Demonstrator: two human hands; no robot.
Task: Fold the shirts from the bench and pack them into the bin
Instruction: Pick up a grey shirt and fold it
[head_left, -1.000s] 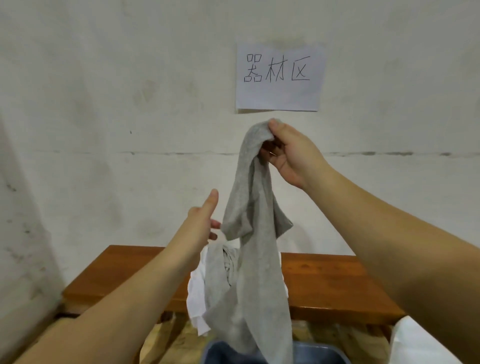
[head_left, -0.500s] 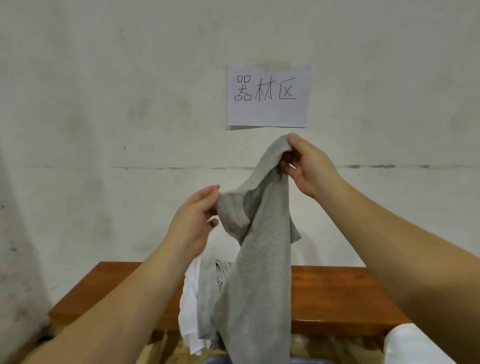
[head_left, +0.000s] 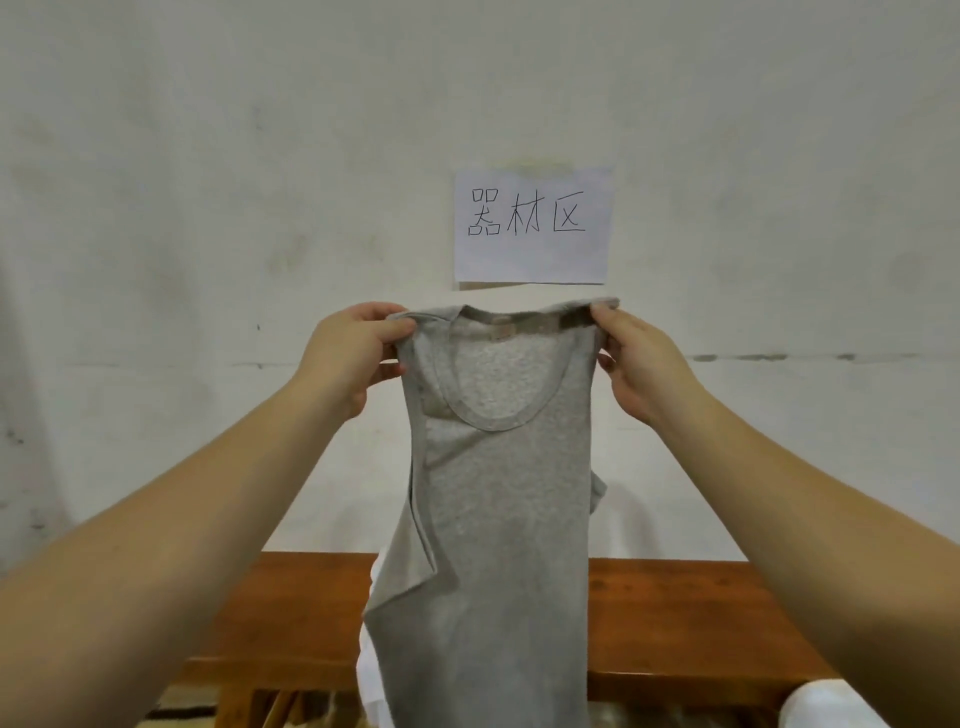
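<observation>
A grey sleeveless shirt (head_left: 498, 519) hangs in the air in front of me, neckline towards me, spread between both hands. My left hand (head_left: 353, 353) pinches its left shoulder strap. My right hand (head_left: 634, 358) pinches the right shoulder strap at the same height. The shirt's lower part drapes down past the wooden bench (head_left: 701, 618). A bit of white cloth (head_left: 371, 670) shows behind the shirt on the bench. The bin is not in view.
A paper sign (head_left: 532, 226) with handwritten characters is stuck on the pale wall behind the bench. A white object (head_left: 826, 709) sits at the bottom right corner. The floor shows under the bench at the bottom left.
My left hand has taken hold of the shirt's other shoulder and moved up and left. The bunched shirt is now spread flat between both hands. The view has tilted upward.
</observation>
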